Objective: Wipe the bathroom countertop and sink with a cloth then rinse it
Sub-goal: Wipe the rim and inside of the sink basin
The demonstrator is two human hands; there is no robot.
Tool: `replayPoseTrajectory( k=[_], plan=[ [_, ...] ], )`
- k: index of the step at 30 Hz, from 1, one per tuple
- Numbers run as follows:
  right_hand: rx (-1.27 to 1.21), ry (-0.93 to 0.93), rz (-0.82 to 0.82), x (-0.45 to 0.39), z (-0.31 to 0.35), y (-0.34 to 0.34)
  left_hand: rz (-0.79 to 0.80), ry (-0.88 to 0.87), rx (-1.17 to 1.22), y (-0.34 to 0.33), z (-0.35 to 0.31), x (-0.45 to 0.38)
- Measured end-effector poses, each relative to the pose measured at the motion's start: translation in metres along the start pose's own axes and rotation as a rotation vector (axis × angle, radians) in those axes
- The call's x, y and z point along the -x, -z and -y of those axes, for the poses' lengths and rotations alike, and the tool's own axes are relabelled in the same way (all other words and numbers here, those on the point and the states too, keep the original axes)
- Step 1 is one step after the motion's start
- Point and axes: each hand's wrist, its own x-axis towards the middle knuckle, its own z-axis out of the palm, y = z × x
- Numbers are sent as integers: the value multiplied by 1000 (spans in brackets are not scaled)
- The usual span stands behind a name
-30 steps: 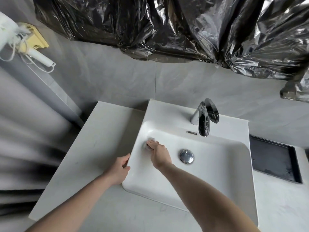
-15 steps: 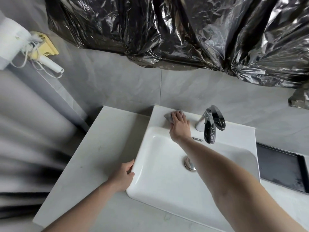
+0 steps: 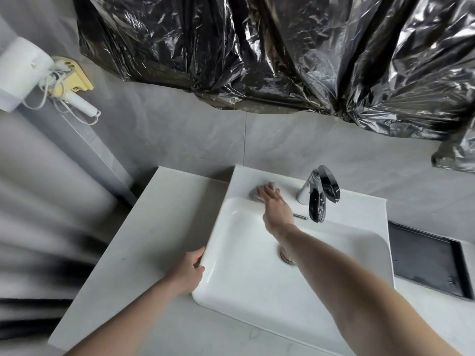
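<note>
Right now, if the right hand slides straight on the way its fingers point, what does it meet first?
The right hand, pressing the cloth on the sink's back ledge, points up-left; probably the grey tiled wall comes first, though depth is unclear.
</note>
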Motion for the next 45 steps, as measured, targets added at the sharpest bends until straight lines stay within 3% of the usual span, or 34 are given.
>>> replayPoseTrajectory(
  k=[5, 8, 12, 17, 21, 27, 33, 39, 45],
  plan=[
    [73, 38, 95, 69, -23, 18, 12, -12, 1, -1, 1, -3],
    [57, -77, 189, 120, -56, 16, 8, -27, -24, -2, 6, -6],
    [-34, -166, -8, 167, -113, 44, 1, -31, -55, -4, 26, -21],
    [-279, -283, -421, 149, -130, 129, -56, -5, -105, -5, 7, -15],
    [-335, -115, -469, 112, -89, 183, -90, 48, -148, -4, 9, -17],
    [-166, 204, -288, 70, -39, 179, -129, 36, -185, -7, -10, -1],
    [-75, 124, -336, 87, -38, 159, -148, 41, -197, -7, -10, 2],
    [-139, 131, -410, 130, -48, 139, -140, 26, -168, -8, -13, 0],
    [-126, 316, -318, 141, -41, 105, -136, 17, -172, -9, -12, 1]
  ],
)
